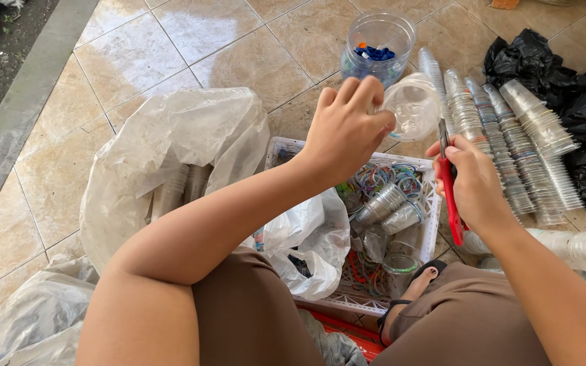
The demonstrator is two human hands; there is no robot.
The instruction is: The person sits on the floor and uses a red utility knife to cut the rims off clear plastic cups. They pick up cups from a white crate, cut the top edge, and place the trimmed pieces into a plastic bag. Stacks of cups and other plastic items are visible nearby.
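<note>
Glossy beige floor tiles [191, 41] spread under us, with a white plastic crate [431, 224] of cups and coloured rings between our knees. Our left hand [344, 130] pinches the rim of a clear plastic cup [414, 107], tipped sideways above the crate. Our right hand [471, 181] is closed around red-handled scissors [447, 183]. We judge it best to steady the rim and cut away from our fingertips.

- Clear jar [377, 47] with blue caps, beyond the hand
- Stacked cups [510, 149], right of it
- White crate [374, 230] below
- Black bags [571, 88], far right
</note>
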